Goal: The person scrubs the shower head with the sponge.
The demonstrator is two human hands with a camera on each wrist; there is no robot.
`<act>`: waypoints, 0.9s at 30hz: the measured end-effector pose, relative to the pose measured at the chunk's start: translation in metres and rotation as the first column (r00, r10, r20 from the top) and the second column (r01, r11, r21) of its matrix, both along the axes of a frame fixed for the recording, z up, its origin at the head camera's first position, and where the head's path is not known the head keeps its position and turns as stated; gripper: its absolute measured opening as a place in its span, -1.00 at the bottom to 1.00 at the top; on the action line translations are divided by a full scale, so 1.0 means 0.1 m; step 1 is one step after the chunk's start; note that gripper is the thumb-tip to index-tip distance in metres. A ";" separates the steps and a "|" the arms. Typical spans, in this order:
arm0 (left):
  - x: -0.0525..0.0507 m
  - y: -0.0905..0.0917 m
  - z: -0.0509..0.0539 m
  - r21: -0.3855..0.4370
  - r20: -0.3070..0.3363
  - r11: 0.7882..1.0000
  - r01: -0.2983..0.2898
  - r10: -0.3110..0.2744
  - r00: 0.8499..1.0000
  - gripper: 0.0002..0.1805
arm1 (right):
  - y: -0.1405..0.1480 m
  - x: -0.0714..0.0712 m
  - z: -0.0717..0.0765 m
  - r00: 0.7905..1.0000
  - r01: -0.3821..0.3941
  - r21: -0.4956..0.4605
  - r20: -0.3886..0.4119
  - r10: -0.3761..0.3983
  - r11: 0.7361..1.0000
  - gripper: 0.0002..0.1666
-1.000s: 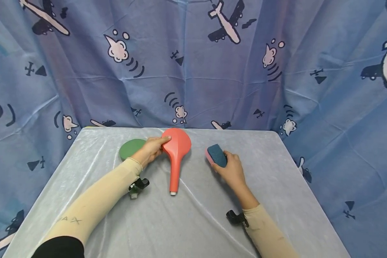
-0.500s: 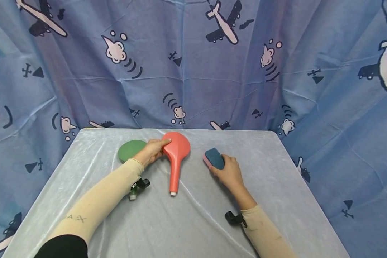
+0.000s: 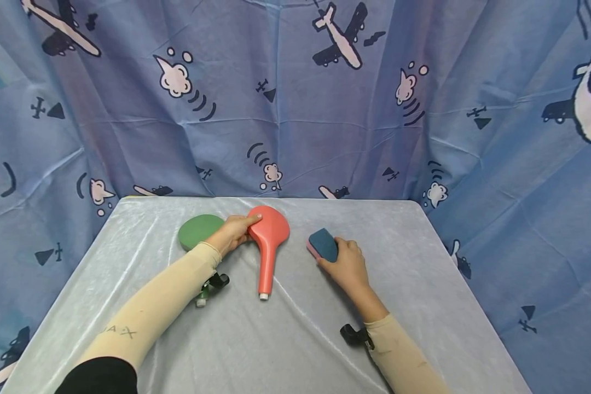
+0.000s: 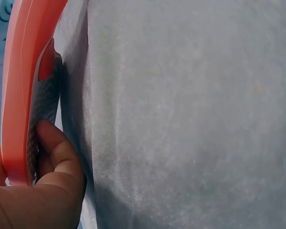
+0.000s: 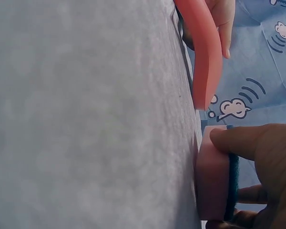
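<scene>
My left hand (image 3: 233, 232) grips the round head of a red handheld shower head (image 3: 268, 230), thumb on its back and fingers beneath. Its handle points toward me. The left wrist view shows the grey textured spray face (image 4: 45, 98) on its underside, with fingertips against it. My right hand (image 3: 352, 265) holds a sponge (image 3: 323, 245) by its sides, to the right of the shower head and apart from it. The sponge has a pink body (image 5: 213, 176) and a dark teal scouring layer facing up. It sits at or just above the cloth; I cannot tell which.
A green shower head (image 3: 199, 231) lies at the left, its handle mostly hidden under my left forearm. Grey cloth covers the table (image 3: 256, 350). A blue curtain (image 3: 295, 98) printed with planes hangs close behind the far edge.
The red shower head's round end has come down slightly toward me, still in my left hand. My right hand and the sponge have shifted a little toward me. The head view has drifted slightly.
</scene>
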State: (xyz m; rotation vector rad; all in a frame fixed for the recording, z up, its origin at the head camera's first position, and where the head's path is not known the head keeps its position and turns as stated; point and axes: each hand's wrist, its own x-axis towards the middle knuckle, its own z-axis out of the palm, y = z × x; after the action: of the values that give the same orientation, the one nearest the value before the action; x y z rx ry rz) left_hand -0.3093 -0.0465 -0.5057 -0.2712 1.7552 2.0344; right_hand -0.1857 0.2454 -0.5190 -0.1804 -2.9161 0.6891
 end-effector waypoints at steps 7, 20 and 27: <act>0.00 -0.01 -0.02 -0.066 -0.029 0.998 0.006 -0.008 1.000 -0.76 | -0.03 0.01 -0.01 1.000 -0.009 0.044 -0.008 0.010 0.999 0.06; 0.06 -0.10 0.01 -0.265 -0.156 0.962 0.068 -0.112 0.981 -0.50 | -0.04 0.00 -0.01 1.000 -0.020 0.057 -0.004 0.020 0.998 0.06; 0.08 -0.10 0.00 -0.391 -0.267 0.919 0.056 -0.171 0.949 -0.40 | -0.04 0.00 0.00 0.999 -0.044 0.073 0.015 0.043 0.996 0.11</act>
State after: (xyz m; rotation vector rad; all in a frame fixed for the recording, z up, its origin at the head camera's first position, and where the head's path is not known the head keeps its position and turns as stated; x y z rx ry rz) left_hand -0.3008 -0.0565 -0.5061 0.0285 2.2929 1.7067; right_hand -0.1853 0.2412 -0.5192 -0.1149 -2.9600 0.5887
